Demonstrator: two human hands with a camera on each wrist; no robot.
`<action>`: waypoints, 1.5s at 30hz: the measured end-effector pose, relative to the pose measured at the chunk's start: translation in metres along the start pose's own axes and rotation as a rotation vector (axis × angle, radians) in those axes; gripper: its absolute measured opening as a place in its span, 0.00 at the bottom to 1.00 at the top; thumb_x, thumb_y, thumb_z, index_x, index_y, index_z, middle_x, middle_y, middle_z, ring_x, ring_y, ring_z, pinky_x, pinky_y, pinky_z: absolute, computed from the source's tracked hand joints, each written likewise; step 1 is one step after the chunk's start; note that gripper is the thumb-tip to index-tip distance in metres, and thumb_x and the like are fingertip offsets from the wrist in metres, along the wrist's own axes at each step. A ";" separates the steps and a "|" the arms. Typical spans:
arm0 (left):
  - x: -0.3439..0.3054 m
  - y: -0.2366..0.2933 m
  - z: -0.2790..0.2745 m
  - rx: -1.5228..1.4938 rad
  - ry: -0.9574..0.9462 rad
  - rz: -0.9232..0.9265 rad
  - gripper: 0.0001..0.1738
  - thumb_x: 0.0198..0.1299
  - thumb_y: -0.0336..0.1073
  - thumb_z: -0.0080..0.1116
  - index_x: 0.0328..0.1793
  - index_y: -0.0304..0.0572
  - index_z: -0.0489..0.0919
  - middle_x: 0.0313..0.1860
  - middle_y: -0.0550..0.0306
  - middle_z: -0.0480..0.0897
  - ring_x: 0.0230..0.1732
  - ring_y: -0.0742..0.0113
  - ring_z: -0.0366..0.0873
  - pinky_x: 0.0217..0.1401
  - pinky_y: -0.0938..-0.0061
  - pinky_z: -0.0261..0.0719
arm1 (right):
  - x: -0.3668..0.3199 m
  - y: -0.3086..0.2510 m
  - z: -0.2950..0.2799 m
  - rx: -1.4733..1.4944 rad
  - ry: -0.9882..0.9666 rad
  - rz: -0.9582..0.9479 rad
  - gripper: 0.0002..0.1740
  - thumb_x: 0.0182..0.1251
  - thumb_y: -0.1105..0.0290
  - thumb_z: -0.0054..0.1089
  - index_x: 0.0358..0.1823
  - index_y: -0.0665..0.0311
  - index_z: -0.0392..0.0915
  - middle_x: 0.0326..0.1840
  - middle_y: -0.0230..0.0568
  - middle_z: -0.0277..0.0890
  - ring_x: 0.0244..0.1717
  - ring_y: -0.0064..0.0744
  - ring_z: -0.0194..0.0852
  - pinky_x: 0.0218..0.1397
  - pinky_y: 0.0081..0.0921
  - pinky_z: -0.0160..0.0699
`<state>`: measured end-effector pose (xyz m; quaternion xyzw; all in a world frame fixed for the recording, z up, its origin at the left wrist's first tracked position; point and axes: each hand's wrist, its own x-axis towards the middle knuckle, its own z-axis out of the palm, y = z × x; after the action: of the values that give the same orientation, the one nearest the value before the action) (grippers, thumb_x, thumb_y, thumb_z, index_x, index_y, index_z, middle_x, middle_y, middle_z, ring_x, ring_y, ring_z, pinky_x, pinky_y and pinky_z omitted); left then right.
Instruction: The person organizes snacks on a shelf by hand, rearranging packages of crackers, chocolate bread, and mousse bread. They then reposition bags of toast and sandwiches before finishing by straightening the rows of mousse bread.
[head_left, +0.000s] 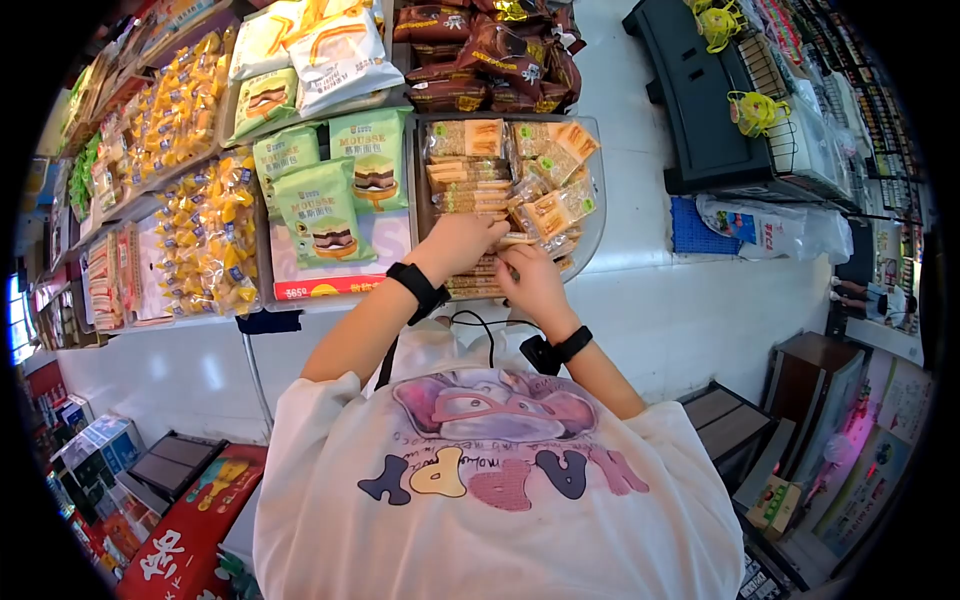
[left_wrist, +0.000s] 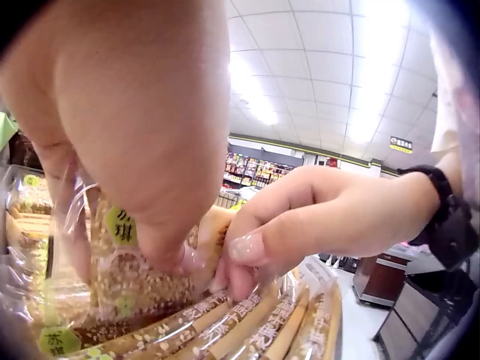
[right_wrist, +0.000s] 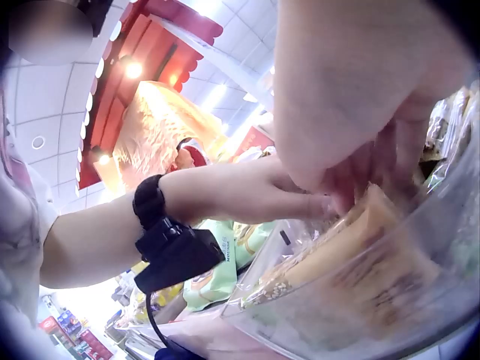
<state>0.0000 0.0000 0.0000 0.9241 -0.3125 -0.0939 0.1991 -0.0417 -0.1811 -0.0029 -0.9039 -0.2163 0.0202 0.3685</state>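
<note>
Clear-wrapped sesame cracker packets (head_left: 470,200) fill a clear plastic bin (head_left: 600,200) in front of the person. The left hand (head_left: 458,247) reaches in from the left and holds one sesame cracker packet (left_wrist: 124,274) between thumb and fingers, its green label showing in the left wrist view. Close beside it, the right hand (head_left: 535,285) has bent fingers and thumb at the pale end of the same packet. Beneath both hands, several packets (left_wrist: 247,322) stand on edge in a row. In the right wrist view the right hand (right_wrist: 360,112) hides part of the packets.
Left of the bin lie green mousse bread bags (head_left: 325,210) and yellow-wrapped snacks (head_left: 210,240). Brown bags (head_left: 490,55) sit behind it. The bin's clear curved wall (right_wrist: 337,300) rises by the right hand. A dark cabinet (head_left: 710,100) stands across the aisle.
</note>
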 end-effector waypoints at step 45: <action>-0.019 -0.018 0.015 0.108 -0.044 -0.106 0.32 0.68 0.51 0.45 0.75 0.47 0.62 0.77 0.54 0.59 0.77 0.57 0.53 0.78 0.62 0.50 | 0.030 -0.026 -0.013 -0.484 -0.099 0.014 0.24 0.61 0.68 0.56 0.59 0.68 0.73 0.71 0.40 0.62 0.63 0.41 0.64 0.60 0.43 0.68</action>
<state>-0.0102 0.0199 -0.0203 0.9464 -0.2720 -0.1075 0.1368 -0.0215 -0.1609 0.0283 -0.9652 -0.2263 0.0148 0.1303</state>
